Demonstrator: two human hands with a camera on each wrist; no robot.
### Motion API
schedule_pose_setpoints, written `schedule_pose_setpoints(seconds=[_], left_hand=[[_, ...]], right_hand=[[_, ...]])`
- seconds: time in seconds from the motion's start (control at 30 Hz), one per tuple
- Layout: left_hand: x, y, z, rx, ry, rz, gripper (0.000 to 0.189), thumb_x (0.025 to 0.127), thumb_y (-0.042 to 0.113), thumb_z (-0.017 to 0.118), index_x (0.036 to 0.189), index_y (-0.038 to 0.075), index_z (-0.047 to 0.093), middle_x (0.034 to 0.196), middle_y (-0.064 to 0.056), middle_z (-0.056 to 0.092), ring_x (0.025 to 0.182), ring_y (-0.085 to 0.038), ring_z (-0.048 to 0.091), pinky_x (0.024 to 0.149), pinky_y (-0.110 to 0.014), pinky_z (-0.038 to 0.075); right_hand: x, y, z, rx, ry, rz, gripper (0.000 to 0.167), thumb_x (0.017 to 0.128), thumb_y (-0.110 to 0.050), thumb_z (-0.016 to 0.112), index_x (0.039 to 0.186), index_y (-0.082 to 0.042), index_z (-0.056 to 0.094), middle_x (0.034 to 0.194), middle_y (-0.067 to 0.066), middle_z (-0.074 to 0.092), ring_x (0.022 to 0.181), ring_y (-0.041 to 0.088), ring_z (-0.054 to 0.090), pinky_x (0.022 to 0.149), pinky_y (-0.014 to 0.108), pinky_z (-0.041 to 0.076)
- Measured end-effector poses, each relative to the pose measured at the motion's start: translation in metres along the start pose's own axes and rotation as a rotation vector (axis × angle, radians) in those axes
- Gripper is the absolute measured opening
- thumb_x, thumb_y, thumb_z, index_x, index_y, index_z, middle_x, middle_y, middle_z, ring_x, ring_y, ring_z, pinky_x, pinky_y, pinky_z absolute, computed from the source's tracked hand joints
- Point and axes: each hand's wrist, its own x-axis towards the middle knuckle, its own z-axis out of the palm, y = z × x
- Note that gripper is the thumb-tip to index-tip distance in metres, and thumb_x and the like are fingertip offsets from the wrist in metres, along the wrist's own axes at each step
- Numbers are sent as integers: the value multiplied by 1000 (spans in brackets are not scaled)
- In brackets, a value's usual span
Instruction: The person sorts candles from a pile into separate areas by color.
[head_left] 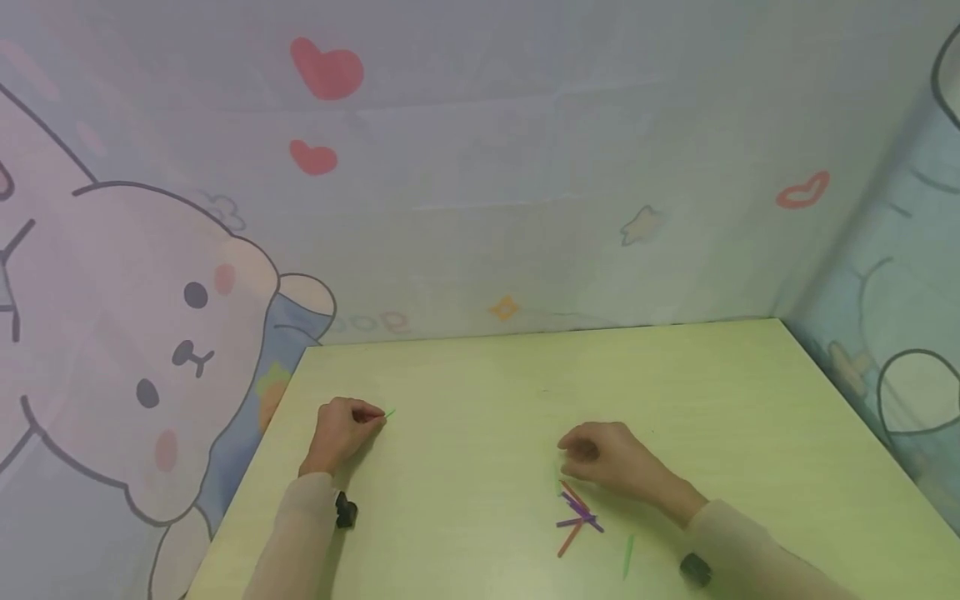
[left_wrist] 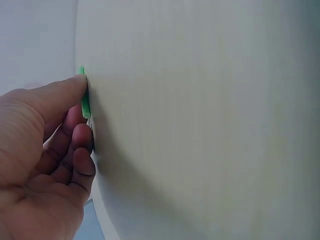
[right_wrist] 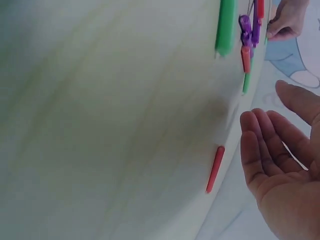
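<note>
At the table's left side, my left hand (head_left: 341, 435) pinches a short, thin green stick (left_wrist: 85, 104) between thumb and fingers, close over the tabletop. My right hand (head_left: 617, 460) hovers right of the middle, fingers loosely curved and thumb apart, holding nothing. Just below it in the head view lies a loose pile of sticks, with a purple stick (head_left: 570, 523) and a red stick (head_left: 570, 538) crossing. A lone green stick (head_left: 628, 557) lies nearer the front. The right wrist view shows a separate red stick (right_wrist: 215, 170) on the table by the right hand.
The pale yellow table (head_left: 465, 400) meets a printed cloth backdrop (head_left: 480, 167) at its back edge. Another cloth panel (head_left: 900, 317) stands along the right side. Dark wrist devices, such as the one at the left cuff (head_left: 346, 510), sit under both sleeves.
</note>
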Motion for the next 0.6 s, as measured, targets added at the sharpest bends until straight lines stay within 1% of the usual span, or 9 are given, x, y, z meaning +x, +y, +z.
schedule_pose_setpoints(seconds=[0.07, 0.13, 0.2, 0.33, 0.43, 0.53, 0.6], left_hand=[[0, 1, 0, -1, 3, -2, 5, 96, 13, 89, 99, 10, 89, 90, -2, 82, 85, -18, 74, 83, -41, 62], [0, 2, -1, -5, 7, -5, 4, 97, 13, 89, 99, 10, 89, 90, -2, 82, 85, -18, 74, 83, -41, 62], [0, 3, -1, -7, 10, -13, 5, 97, 13, 89, 99, 10, 89, 91, -2, 82, 86, -19, 74, 83, -40, 61], [0, 4, -1, -15, 9, -28, 5, 97, 14, 88, 100, 10, 89, 92, -2, 82, 87, -19, 74, 84, -39, 61], [-1, 3, -2, -20, 7, -30, 5, 97, 14, 89, 99, 10, 89, 91, -1, 82, 87, -19, 74, 84, -40, 61], [-1, 2, -2, -21, 9, -25, 5, 96, 15, 89, 98, 10, 89, 89, -1, 82, 85, -18, 74, 84, -41, 61], [0, 1, -1, -23, 12, -15, 6, 96, 15, 90, 97, 9, 89, 89, -1, 82, 84, -18, 74, 83, -41, 61]], right_hand=[[2, -2, 3, -63, 0, -19, 24, 95, -10, 87, 117, -5, 83, 109, 0, 80, 99, 16, 74, 89, 33, 64], [5, -2, 5, -127, -4, -66, 24, 93, -2, 83, 117, -5, 84, 109, 0, 80, 100, 18, 75, 90, 34, 64], [8, -2, 8, -190, -8, -130, 30, 91, 6, 79, 119, -6, 84, 111, 0, 79, 103, 19, 75, 94, 36, 64], [14, 2, 10, -256, -53, -281, 41, 92, 15, 71, 124, -6, 83, 118, 1, 78, 111, 21, 75, 99, 37, 64], [17, 6, 11, -272, -105, -375, 39, 94, 15, 70, 123, -7, 83, 120, 2, 79, 112, 21, 77, 99, 35, 64], [20, 9, 12, -270, -154, -435, 31, 96, 13, 74, 117, -7, 85, 116, 3, 80, 110, 20, 78, 97, 32, 64], [22, 10, 12, -281, -174, -453, 24, 97, 8, 78, 113, -8, 86, 112, 2, 80, 106, 17, 77, 96, 29, 64]])
